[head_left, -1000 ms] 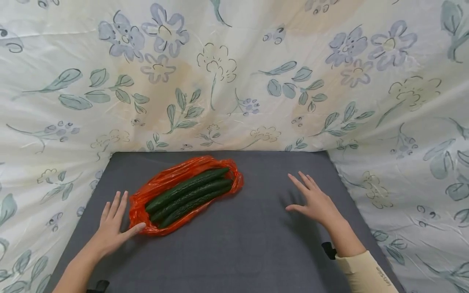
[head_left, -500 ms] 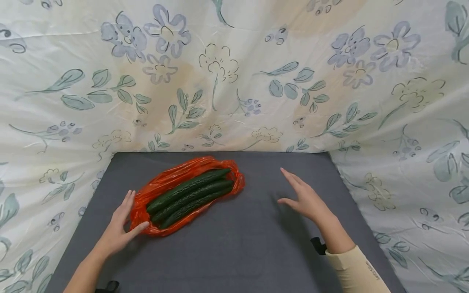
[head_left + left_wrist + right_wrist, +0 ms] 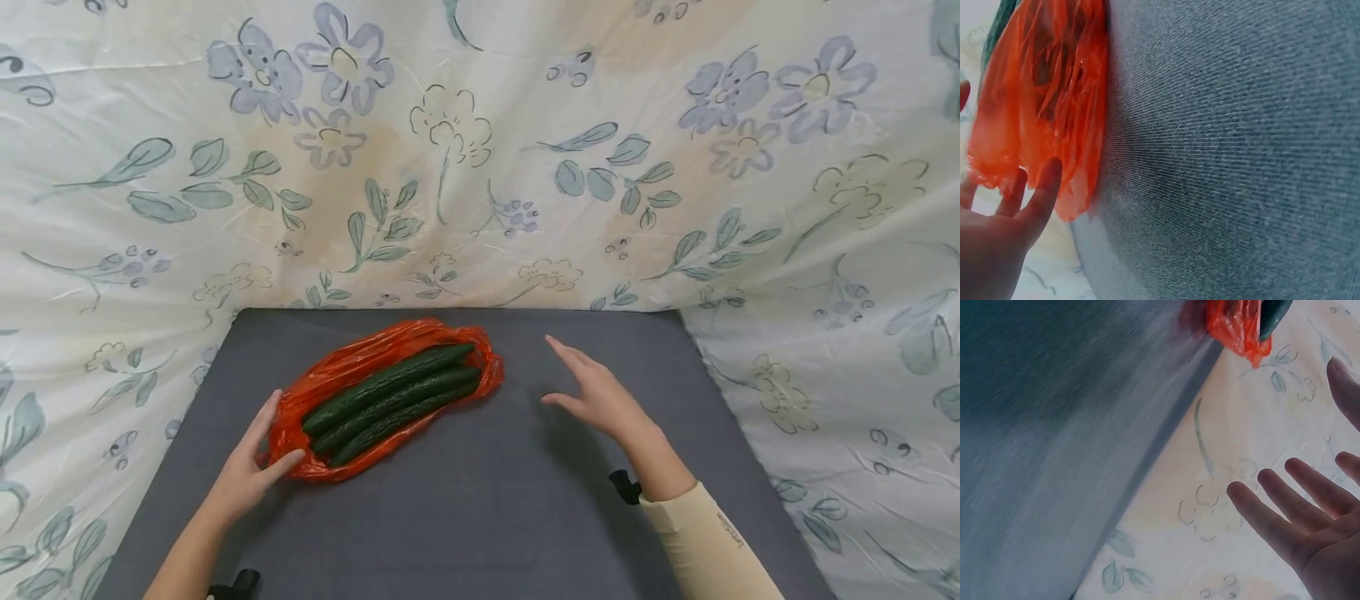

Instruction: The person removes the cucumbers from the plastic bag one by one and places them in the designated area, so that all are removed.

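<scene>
Three dark green cucumbers (image 3: 392, 400) lie side by side, slanting, in an opened red plastic bag (image 3: 337, 371) on the table. My left hand (image 3: 243, 475) is at the bag's near left end, fingers spread, thumb over its lower edge. In the left wrist view the fingertips of the left hand (image 3: 1007, 228) overlap the crumpled bag (image 3: 1047, 106). My right hand (image 3: 600, 400) hovers over the table to the right of the bag, apart from it, with fingers extended. The right wrist view shows this hand (image 3: 1310, 519) holding nothing, with the bag's end (image 3: 1238, 328) beyond.
The grey tabletop (image 3: 450, 517) stretches before me. White floral cloth (image 3: 480, 167) hangs behind its back edge and along both sides. A small black device (image 3: 624, 487) sits at my right wrist and another (image 3: 236, 585) at my left.
My right hand has moved left toward the bag. My left hand has shifted slightly right, up against the bag's left end. The bag and cucumbers stay in place.
</scene>
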Demonstrator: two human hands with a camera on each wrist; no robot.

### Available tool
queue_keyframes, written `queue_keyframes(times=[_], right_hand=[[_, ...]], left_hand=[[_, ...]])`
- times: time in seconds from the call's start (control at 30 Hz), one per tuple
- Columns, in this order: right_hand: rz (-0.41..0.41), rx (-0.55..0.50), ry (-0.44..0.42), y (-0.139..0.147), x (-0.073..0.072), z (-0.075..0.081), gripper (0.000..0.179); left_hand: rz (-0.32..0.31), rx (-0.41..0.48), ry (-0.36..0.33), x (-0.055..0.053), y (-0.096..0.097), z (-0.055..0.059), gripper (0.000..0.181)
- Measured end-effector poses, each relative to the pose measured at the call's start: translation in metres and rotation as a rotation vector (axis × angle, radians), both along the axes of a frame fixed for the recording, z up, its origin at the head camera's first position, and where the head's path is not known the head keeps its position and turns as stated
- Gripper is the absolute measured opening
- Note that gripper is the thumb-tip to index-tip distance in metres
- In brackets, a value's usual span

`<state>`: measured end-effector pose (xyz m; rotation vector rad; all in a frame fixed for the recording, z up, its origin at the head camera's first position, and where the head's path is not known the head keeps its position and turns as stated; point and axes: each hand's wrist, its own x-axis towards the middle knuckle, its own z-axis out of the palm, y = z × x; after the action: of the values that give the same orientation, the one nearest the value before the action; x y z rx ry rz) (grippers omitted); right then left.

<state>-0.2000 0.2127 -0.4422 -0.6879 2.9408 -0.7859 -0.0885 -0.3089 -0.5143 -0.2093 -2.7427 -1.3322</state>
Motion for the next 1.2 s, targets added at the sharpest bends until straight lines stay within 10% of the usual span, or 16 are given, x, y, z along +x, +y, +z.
queue_keyframes(times=[0.53, 0.87, 1.2], right_hand=[[0.151, -0.066, -0.001, -0.062, -0.025, -0.001, 0.092], [0.221, -0.069, -0.013, -0.097, -0.034, -0.003, 0.086], [0.271, -0.056, -0.022, -0.113, -0.044, -0.006, 0.083]], left_hand=[[0.012, 0.132, 0.052, 0.002, -0.006, -0.01, 0.094], [0.01, -0.037, 0.09, 0.006, -0.009, -0.009, 0.046], [0.028, -0.07, 0.063, -0.008, -0.008, -0.002, 0.043]])
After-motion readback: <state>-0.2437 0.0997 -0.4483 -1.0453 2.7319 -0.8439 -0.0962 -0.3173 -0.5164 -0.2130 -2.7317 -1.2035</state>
